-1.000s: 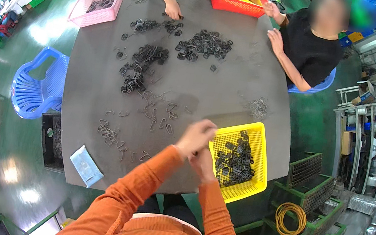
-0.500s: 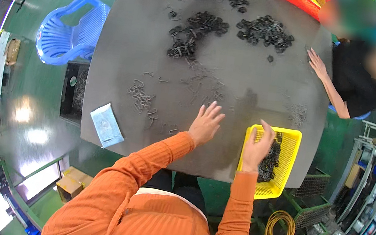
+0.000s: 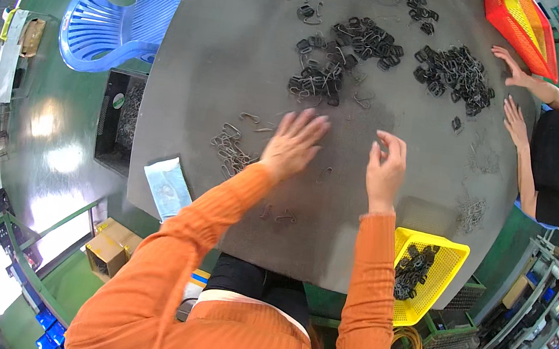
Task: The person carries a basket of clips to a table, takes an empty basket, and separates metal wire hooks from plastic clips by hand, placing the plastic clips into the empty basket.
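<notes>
My left hand (image 3: 296,143) reaches over the grey table (image 3: 326,252) with its fingers spread, palm down. Just left of it lies a loose pile of bent metal hooks (image 3: 227,147). To the right, my right hand (image 3: 385,171) is raised with bent fingers, thumb apart from them, and nothing shows in it. Beyond both hands are heaps of black parts with metal hooks, one at the centre (image 3: 318,80), another behind it (image 3: 368,40). A yellow basket (image 3: 450,270) at the near right edge holds similar black parts (image 3: 415,268).
A co-worker's hands (image 3: 512,121) rest at the right edge, near another heap of black parts (image 3: 457,78) and a red basket (image 3: 520,37). Thin wire pieces (image 3: 472,214) lie at the right. A light-blue packet (image 3: 167,187) lies near left; a blue chair (image 3: 123,17) stands beyond.
My right hand has left the yellow basket and is over the table. My left hand has moved forward and left, closer to the hook pile. The whole view has shifted; both co-worker's hands now show.
</notes>
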A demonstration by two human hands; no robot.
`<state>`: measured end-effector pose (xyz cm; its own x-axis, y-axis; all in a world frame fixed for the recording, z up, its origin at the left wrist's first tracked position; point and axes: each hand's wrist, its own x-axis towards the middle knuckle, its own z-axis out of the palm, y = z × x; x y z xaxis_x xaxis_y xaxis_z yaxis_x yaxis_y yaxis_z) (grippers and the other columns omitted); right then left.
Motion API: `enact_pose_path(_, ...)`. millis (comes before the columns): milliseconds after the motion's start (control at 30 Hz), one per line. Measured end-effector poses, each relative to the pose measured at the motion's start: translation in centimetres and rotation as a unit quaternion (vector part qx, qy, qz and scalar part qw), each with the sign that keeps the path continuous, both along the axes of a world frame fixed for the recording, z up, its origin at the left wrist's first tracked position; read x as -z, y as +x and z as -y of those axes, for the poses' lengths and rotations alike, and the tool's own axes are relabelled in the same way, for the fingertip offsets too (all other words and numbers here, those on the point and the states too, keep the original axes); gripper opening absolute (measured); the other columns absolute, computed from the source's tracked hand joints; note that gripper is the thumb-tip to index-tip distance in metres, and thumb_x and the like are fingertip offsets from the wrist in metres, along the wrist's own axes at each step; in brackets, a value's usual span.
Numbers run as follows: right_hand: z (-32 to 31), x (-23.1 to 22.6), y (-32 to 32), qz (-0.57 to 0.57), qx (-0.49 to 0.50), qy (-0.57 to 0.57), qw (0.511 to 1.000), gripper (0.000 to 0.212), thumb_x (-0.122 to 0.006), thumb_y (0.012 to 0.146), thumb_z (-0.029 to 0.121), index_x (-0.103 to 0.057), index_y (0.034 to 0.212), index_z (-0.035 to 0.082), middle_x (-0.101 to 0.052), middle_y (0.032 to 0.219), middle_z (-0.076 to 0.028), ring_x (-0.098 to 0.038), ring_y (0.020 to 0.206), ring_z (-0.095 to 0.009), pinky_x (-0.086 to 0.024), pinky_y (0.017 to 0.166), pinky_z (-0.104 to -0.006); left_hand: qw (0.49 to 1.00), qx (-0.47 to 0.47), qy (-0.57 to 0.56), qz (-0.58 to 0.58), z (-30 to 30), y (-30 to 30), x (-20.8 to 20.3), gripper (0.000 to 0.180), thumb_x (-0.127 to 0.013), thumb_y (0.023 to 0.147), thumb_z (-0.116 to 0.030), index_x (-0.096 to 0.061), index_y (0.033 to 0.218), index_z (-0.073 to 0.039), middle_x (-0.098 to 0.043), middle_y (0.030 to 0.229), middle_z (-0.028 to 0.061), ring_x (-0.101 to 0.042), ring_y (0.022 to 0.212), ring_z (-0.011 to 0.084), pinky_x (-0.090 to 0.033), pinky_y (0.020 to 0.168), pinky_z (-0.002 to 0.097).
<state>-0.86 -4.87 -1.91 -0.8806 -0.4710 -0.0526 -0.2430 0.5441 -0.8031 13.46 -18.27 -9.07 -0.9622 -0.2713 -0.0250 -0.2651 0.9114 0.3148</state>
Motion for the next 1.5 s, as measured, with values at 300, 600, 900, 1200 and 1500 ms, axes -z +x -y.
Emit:
enact_pose_path(300, 12.5, 4.6, -0.5, -0.237, -0.216, 0.149, 0.935, 0.06, -0.076, 0.064, 0.031, -0.051, 0.116, 0.016, -0.044, 0.118, -0.014, -0.044, 0.108, -0.033, -0.042, 0.086, -0.043, 0.992, -0.097, 0.045, -0.06, 4.1, 8.5, -2.3, 0.047, -0.052, 0.081, -0.008, -0.043, 0.127, -0.009, -0.038, 0.134, 0.0074, -0.024, 0.132, 0.0288, -0.016, 0.108, 0.0468)
enact_pose_path(600, 4.3, 1.2, -1.5, 0.198, -0.078, -0.049, 0.976, 0.026, -0.067, 0.074, 0.014, -0.061, 0.097, 0.004, -0.063, 0.078, -0.003, -0.056, 0.066, -0.01, -0.044, 0.063, -0.0231, 0.962, -0.149, 0.09, -0.211, 12.4, -6.2, 0.2, 0.045, -0.053, 0.084, -0.015, -0.041, 0.128, -0.009, -0.036, 0.135, 0.0107, -0.024, 0.131, 0.0317, -0.023, 0.106, 0.0433)
enact_pose_path(900, -4.3, 1.6, -1.4, 0.281, 0.034, -0.065, 0.957, 0.022, -0.068, 0.078, 0.013, -0.061, 0.095, 0.001, -0.059, 0.07, 0.001, -0.052, 0.059, -0.003, -0.039, 0.049, -0.0175, 0.984, 0.012, 0.125, -0.128, 3.4, -7.6, 1.1, 0.046, -0.053, 0.084, -0.017, -0.042, 0.128, -0.011, -0.037, 0.135, 0.0108, -0.022, 0.132, 0.0307, -0.016, 0.108, 0.0476)
enact_pose_path(1200, -7.2, 0.5, -0.9, 0.363, 0.105, -0.113, 0.919, 0.023, -0.068, 0.078, 0.013, -0.06, 0.094, -0.001, -0.059, 0.07, 0.0, -0.052, 0.056, -0.005, -0.04, 0.05, -0.0186, 0.974, -0.088, 0.121, -0.17, -0.4, -6.4, -0.5, 0.033, -0.063, 0.079, -0.022, -0.055, 0.109, -0.009, -0.052, 0.11, 0.0069, -0.045, 0.104, 0.0259, -0.035, 0.089, 0.0391)
enact_pose_path(1500, -9.2, 1.3, -1.5, 0.223, 0.125, 0.002, 0.967, 0.018, -0.068, 0.076, 0.016, -0.061, 0.086, 0.003, -0.06, 0.069, -0.003, -0.056, 0.059, -0.012, -0.045, 0.056, -0.025, 0.982, -0.029, 0.185, 0.007, 0.4, -9.3, -1.7, 0.027, -0.065, 0.078, -0.021, -0.06, 0.1, -0.005, -0.058, 0.086, 0.0021, -0.054, 0.084, 0.0205, -0.042, 0.077, 0.0329)
